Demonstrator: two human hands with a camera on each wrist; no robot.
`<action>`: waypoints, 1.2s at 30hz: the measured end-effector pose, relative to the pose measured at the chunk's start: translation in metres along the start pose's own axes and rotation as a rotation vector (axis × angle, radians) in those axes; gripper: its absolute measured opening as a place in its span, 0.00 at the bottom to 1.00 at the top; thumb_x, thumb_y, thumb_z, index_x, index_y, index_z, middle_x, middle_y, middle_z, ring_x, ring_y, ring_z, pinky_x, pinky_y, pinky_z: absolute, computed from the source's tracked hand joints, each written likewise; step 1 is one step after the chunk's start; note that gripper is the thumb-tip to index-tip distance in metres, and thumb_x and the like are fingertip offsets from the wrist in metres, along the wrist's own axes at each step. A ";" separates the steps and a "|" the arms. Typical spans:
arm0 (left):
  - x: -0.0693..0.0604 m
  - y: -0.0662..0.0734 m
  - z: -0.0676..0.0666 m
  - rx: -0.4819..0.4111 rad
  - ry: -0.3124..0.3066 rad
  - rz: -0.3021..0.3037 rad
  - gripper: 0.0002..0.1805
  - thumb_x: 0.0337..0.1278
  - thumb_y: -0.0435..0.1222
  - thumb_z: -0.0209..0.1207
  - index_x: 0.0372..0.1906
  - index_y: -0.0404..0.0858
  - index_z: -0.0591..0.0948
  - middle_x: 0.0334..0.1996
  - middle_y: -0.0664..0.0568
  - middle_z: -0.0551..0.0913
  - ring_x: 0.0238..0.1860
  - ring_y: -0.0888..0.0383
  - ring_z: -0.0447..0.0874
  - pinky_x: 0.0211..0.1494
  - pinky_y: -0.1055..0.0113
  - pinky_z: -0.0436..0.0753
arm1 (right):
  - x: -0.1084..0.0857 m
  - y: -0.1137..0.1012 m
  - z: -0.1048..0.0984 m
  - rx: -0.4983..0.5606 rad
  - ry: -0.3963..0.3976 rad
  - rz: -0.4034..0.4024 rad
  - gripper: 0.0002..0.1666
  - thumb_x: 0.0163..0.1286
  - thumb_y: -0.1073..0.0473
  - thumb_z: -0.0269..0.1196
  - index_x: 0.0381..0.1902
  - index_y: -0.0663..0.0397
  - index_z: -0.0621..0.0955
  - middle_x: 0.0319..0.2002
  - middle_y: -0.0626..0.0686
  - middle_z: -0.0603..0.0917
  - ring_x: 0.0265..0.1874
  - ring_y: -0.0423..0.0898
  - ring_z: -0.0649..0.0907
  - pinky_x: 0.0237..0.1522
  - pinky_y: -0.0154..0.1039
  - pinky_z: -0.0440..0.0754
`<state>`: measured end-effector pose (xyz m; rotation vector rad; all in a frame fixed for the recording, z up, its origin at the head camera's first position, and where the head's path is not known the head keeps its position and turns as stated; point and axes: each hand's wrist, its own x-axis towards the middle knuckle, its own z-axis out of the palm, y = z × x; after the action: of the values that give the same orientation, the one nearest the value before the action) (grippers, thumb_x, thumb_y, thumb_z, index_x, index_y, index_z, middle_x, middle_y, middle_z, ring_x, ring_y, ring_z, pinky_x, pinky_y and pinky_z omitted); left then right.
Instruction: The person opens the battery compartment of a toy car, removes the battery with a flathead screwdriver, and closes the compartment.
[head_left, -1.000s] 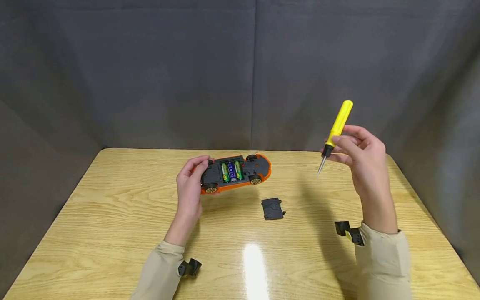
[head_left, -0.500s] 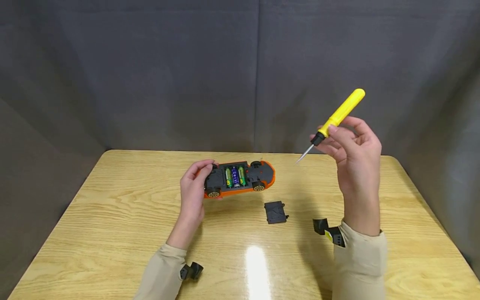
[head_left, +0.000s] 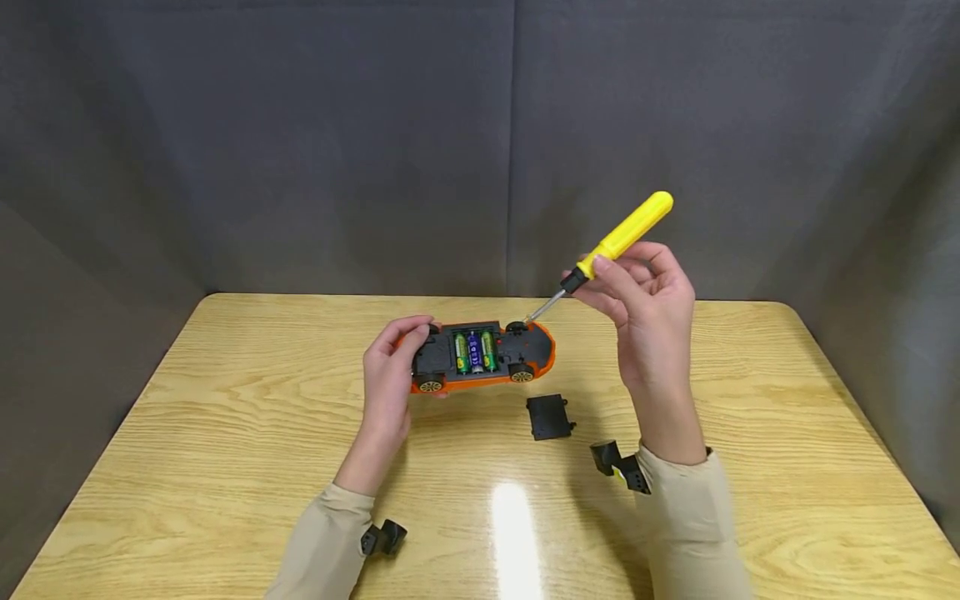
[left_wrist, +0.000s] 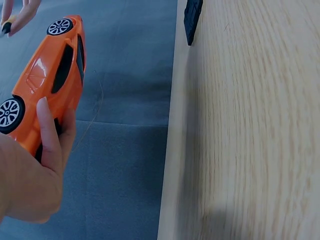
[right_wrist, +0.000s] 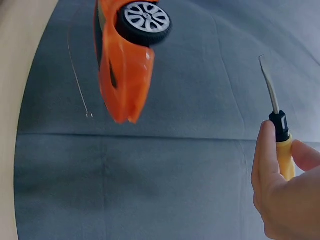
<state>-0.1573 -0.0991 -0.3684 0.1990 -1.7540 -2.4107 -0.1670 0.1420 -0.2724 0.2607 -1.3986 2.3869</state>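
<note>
Furthest left among the things I can make out, my left hand (head_left: 386, 375) grips the left end of an orange toy car (head_left: 433, 356), thumb over its dark underside and fingers round the body. I have the car raised off the wooden table (head_left: 225, 433), its underside turned toward me, so it reaches rightward from that hand into the space between my two hands. Midway along it, three batteries sit side by side in a recess: a green one (head_left: 461, 353), a purple one (head_left: 475, 353), then another green one (head_left: 489, 351). Nearer to me and a little right of the recess, a black square cover (head_left: 550, 417) lies flat on the table, below the car's right end and apart from both hands. To the right, my right hand (head_left: 656, 312) pinches a yellow-handled screwdriver (head_left: 633, 227) low on the handle, thumb against fingers. The shaft slants down and left; its tip overlaps the car's far right wheel (head_left: 516, 327) on my head feed, but the right wrist view shows the tip apart from the car.
</note>
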 end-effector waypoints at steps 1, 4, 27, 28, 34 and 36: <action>0.000 0.000 0.000 -0.001 -0.002 -0.003 0.13 0.74 0.35 0.57 0.54 0.32 0.83 0.50 0.46 0.83 0.37 0.48 0.86 0.18 0.61 0.86 | 0.000 0.002 0.002 -0.007 -0.002 0.004 0.11 0.67 0.79 0.62 0.41 0.62 0.77 0.34 0.59 0.88 0.28 0.49 0.90 0.37 0.44 0.91; 0.001 0.001 0.000 0.001 -0.006 -0.013 0.14 0.74 0.35 0.57 0.55 0.31 0.82 0.51 0.46 0.82 0.36 0.48 0.86 0.17 0.61 0.86 | 0.001 0.006 0.007 -0.033 -0.009 0.017 0.12 0.67 0.79 0.62 0.41 0.61 0.76 0.35 0.59 0.89 0.30 0.49 0.91 0.38 0.46 0.91; -0.003 0.004 0.007 0.036 -0.012 0.009 0.12 0.72 0.35 0.59 0.52 0.32 0.84 0.48 0.49 0.85 0.38 0.50 0.85 0.16 0.58 0.86 | -0.006 0.031 0.020 -0.206 -0.094 0.044 0.19 0.63 0.80 0.67 0.46 0.58 0.79 0.34 0.51 0.90 0.33 0.45 0.90 0.42 0.48 0.91; -0.003 0.004 0.007 0.037 -0.012 0.012 0.12 0.72 0.35 0.59 0.52 0.32 0.84 0.48 0.49 0.85 0.38 0.50 0.84 0.16 0.58 0.86 | -0.006 0.032 0.020 -0.209 -0.098 0.049 0.19 0.63 0.80 0.67 0.46 0.57 0.79 0.35 0.51 0.90 0.34 0.46 0.90 0.43 0.48 0.91; -0.004 0.004 0.007 0.056 -0.009 0.012 0.12 0.72 0.35 0.60 0.52 0.32 0.85 0.46 0.49 0.85 0.38 0.50 0.84 0.17 0.54 0.87 | -0.007 0.038 0.021 -0.260 -0.142 0.078 0.18 0.63 0.77 0.70 0.47 0.58 0.78 0.37 0.51 0.89 0.36 0.49 0.91 0.43 0.48 0.91; -0.004 0.005 0.008 0.057 -0.009 0.010 0.12 0.72 0.35 0.60 0.52 0.32 0.85 0.46 0.49 0.85 0.37 0.49 0.84 0.17 0.55 0.86 | -0.007 0.039 0.021 -0.279 -0.154 0.087 0.18 0.64 0.76 0.70 0.48 0.59 0.78 0.37 0.51 0.89 0.36 0.50 0.90 0.43 0.48 0.91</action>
<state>-0.1549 -0.0927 -0.3616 0.1859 -1.8244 -2.3598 -0.1765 0.1045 -0.2961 0.3196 -1.8258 2.2409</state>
